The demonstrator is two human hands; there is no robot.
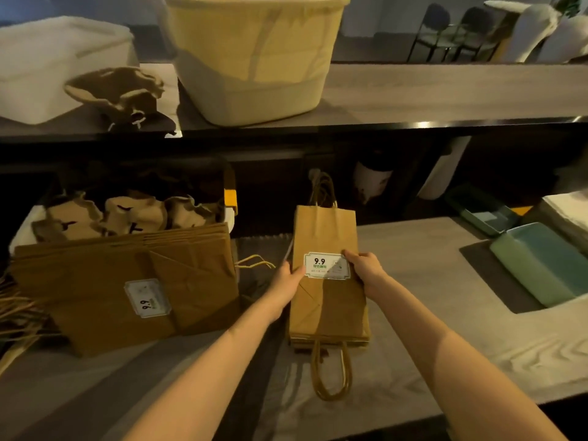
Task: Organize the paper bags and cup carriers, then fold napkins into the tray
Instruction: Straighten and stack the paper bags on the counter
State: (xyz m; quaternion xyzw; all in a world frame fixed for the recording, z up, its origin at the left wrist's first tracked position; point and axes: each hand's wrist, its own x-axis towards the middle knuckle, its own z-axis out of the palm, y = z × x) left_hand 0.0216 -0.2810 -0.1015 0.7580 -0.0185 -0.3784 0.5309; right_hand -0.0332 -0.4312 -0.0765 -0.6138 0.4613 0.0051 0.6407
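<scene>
A narrow brown paper bag (326, 230) with a white "9.9" label lies flat on a small stack of like bags (331, 326) at the table's middle. My left hand (288, 278) grips its left edge and my right hand (366, 265) grips its right edge beside the label. A stack of larger brown bags (127, 281) lies to the left. Behind that stack, a white bin holds several pulp cup carriers (127, 214). At the right stand a green tray (541, 262) and a pile of white napkins (569, 214).
On the upper shelf stand a yellow tub (254, 58), a white box (47, 65) and one loose cup carrier (117, 90). A dark green tray (477, 208) sits behind the light one. Bag handles fan out at the far left edge (16, 313).
</scene>
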